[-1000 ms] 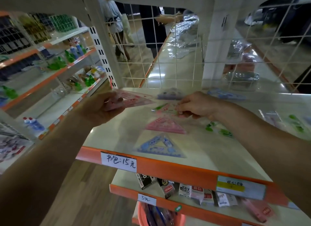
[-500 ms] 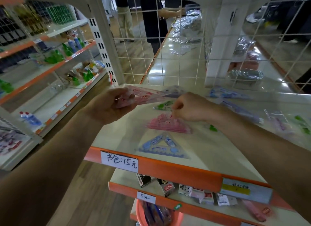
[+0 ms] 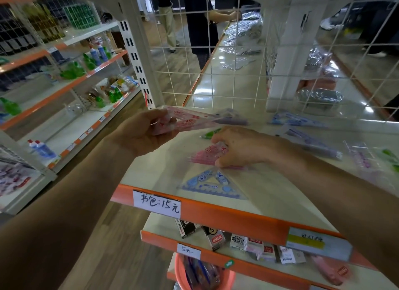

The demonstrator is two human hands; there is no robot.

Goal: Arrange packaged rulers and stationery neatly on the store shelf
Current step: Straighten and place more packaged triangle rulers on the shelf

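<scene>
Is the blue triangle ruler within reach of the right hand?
Probably yes: the blue triangle ruler lies uncovered just in front of the right hand, though that hand pinches a pink triangle pack.

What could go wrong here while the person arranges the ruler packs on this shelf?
1. The left hand grips the pink ruler packs at one end only. The glossy packs could slide out and fall.
2. The blue triangle pack lies close to the orange shelf edge. If the right hand drags the pink triangle pack forward, it may push the blue one off.
</scene>
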